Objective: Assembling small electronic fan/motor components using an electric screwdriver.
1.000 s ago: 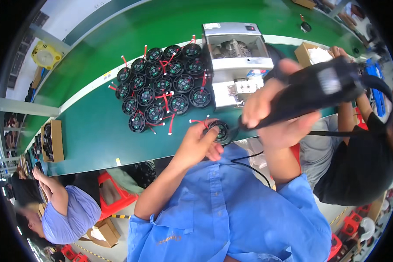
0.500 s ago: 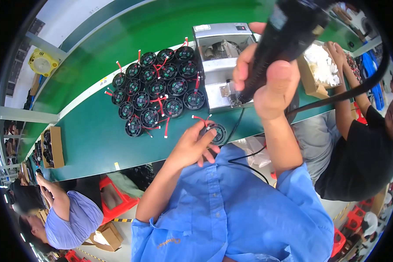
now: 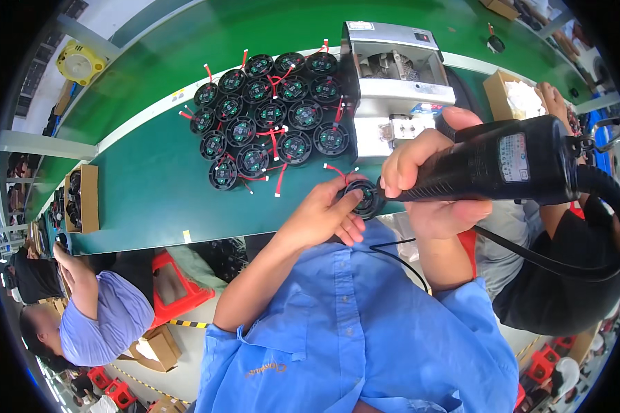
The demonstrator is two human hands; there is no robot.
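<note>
My left hand (image 3: 324, 212) grips a round black part (image 3: 369, 205) at the near edge of the bench, its thumb lying over the face. A short red wire with a white plug sticks out from that part. My right hand (image 3: 439, 219) is wrapped round a black electric screwdriver (image 3: 486, 165), held nearly level with its tip pointing left at the part. Whether the tip touches a screw is hidden by the fingers and the part's rim. Just beyond stands a silver screw feeder (image 3: 401, 91). Left of it, several similar round parts (image 3: 269, 113) with green boards and red wires lie in rows.
A green bench (image 3: 145, 199) runs across the view, with a cardboard box (image 3: 89, 206) of black parts at its left end. A carton (image 3: 501, 96) of white pieces stands to the right. The screwdriver's cable (image 3: 537, 258) loops at right. Co-workers sit on both sides.
The screwdriver has moved from the screw feeder down to the part in my left hand, tilting from steep to nearly level. The view has shifted a little.
</note>
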